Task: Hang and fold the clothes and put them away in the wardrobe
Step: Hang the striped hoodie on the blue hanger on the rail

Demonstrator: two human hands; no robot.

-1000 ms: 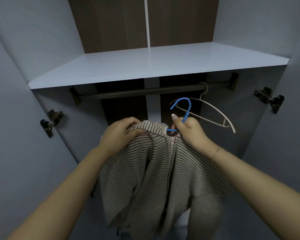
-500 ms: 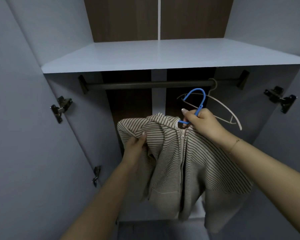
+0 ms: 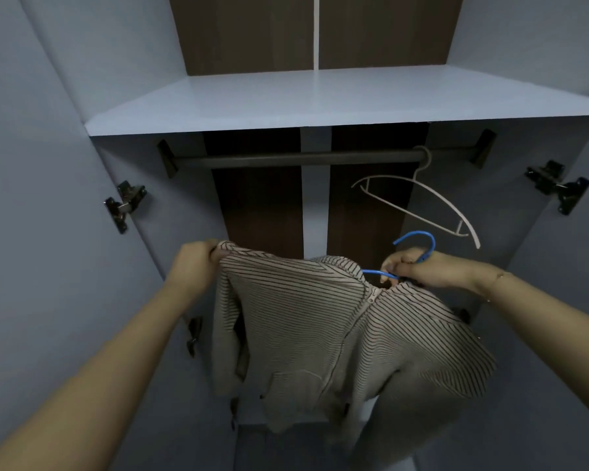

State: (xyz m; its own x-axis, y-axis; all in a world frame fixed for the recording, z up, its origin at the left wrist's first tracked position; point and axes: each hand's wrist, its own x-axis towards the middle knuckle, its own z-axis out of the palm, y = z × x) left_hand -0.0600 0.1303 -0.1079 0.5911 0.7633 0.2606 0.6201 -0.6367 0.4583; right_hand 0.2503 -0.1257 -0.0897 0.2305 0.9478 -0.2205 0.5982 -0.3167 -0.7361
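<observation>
two hands hold a striped jacket (image 3: 337, 321) below the wardrobe rail (image 3: 296, 158): left hand (image 3: 193, 263) grips its shoulder at 9 o'clock, right hand (image 3: 419, 268) clasps the blue hanger (image 3: 422, 246) at 3 o'clock, white hanger (image 3: 432, 202) on the rail.

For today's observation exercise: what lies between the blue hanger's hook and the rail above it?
In the head view, a bare white hanger hangs on the rail, part of it between the blue hanger and the rail; the blue hook is not yet on.
</observation>
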